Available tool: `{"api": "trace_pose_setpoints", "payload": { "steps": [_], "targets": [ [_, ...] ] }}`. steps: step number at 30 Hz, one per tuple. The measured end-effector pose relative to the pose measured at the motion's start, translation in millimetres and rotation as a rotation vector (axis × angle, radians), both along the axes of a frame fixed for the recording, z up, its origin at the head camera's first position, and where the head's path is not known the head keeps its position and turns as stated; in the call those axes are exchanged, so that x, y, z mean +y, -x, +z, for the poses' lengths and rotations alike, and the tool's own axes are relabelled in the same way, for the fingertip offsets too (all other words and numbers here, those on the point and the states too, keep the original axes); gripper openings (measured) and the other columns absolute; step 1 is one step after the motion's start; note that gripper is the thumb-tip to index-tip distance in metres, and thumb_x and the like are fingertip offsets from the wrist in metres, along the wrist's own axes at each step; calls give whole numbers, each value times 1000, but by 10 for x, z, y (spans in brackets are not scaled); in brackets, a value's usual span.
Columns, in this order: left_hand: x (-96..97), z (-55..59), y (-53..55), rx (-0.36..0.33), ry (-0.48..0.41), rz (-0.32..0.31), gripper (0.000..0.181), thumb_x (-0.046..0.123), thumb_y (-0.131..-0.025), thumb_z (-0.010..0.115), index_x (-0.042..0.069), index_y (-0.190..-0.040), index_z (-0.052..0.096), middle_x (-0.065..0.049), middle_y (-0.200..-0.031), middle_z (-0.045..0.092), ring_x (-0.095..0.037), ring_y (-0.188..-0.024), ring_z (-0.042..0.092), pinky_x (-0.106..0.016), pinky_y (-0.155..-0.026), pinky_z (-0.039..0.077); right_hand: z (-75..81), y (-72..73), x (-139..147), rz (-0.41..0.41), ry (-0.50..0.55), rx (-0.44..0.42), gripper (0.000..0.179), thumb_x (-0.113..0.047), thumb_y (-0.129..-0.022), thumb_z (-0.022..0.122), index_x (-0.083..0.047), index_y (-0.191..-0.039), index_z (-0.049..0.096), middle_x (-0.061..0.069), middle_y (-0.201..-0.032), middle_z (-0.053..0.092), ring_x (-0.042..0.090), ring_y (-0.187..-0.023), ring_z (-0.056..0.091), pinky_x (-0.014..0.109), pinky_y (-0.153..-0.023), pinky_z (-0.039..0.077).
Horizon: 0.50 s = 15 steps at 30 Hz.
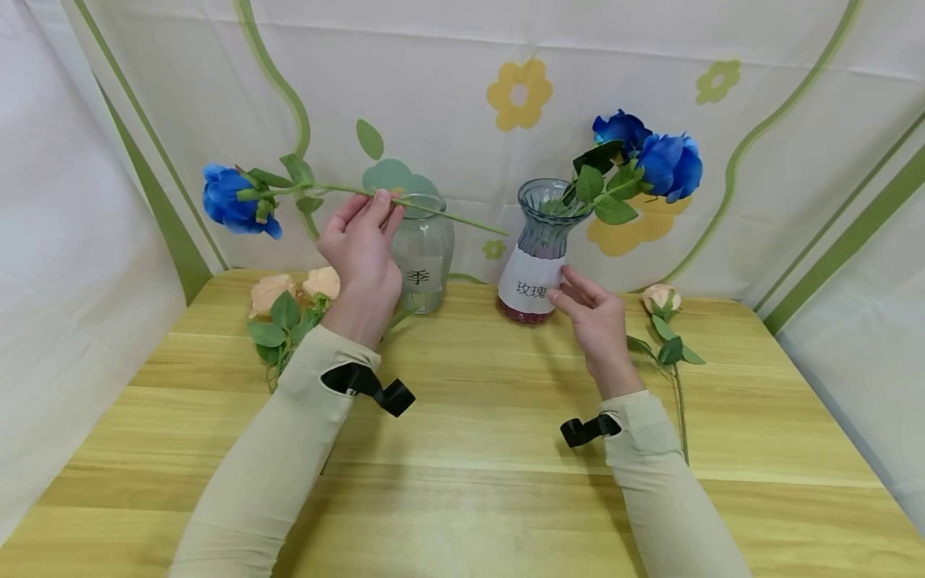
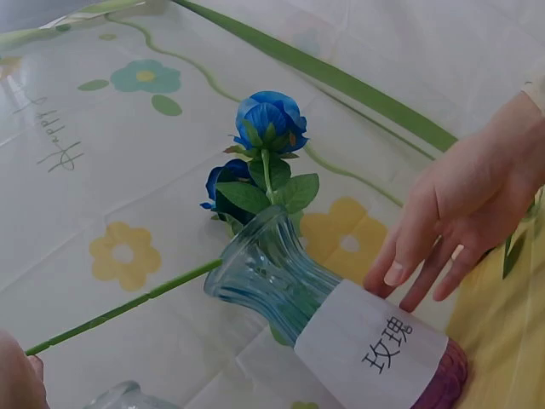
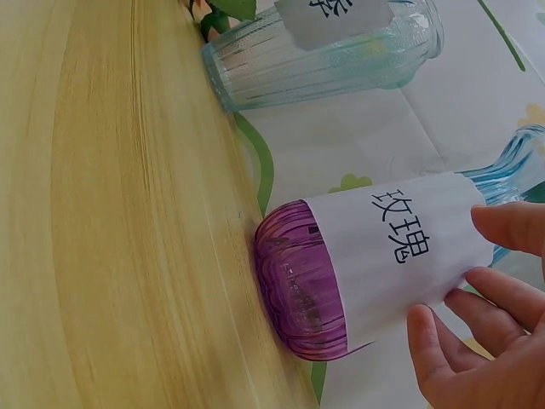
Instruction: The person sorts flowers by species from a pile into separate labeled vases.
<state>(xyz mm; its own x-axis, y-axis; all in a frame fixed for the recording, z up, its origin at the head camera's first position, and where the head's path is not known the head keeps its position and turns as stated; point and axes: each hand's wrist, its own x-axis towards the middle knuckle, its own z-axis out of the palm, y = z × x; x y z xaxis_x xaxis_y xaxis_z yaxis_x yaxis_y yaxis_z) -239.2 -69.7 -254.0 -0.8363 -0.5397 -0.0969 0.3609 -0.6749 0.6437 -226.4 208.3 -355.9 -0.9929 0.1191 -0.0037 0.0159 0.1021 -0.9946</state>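
My left hand (image 1: 364,265) pinches the thin green stem of a blue artificial rose (image 1: 234,201) between thumb and fingers. Its bloom points left, and the bare stem end reaches toward the ribbed glass vase (image 1: 543,231), overlapping the rim in the left wrist view. That vase is bluish at the neck and purple-pink at the base, with a white paper label (image 1: 531,281) bearing two black characters. Two blue roses (image 1: 670,164) lean out of it to the right. My right hand (image 1: 598,321) is beside the vase, fingers loosely spread, fingertips right at the label's edge.
A clear glass vase (image 1: 425,241) with a label stands behind my left hand. Peach roses (image 1: 273,293) lie on the wooden table (image 1: 462,449) at left. One peach rose (image 1: 661,299) lies at right, its stem beside my right forearm. A patterned cloth (image 1: 448,104) hangs behind.
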Motion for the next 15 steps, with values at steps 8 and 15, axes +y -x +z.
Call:
{"api": "trace_pose_setpoints", "payload": {
  "steps": [8,15],
  "targets": [
    [191,160,128,24,-26,23,22,-9,-90,78,3,-96,60,-19,-100,76,-23,-82,76,-36,-87,66,3,1,0,-1,3,1,57,-22,-101,74,-19,-155,56,3,-163,53,25,-153,48,38,-126,43],
    [334,254,221,47,-10,42,21,-9,-91,76,4,-97,61,-10,-91,72,-21,-81,75,-34,-86,67,6,-3,0,4,-3,1,57,-21,-102,73,-19,-156,55,4,-164,52,22,-152,49,38,-125,43]
  ]
}}
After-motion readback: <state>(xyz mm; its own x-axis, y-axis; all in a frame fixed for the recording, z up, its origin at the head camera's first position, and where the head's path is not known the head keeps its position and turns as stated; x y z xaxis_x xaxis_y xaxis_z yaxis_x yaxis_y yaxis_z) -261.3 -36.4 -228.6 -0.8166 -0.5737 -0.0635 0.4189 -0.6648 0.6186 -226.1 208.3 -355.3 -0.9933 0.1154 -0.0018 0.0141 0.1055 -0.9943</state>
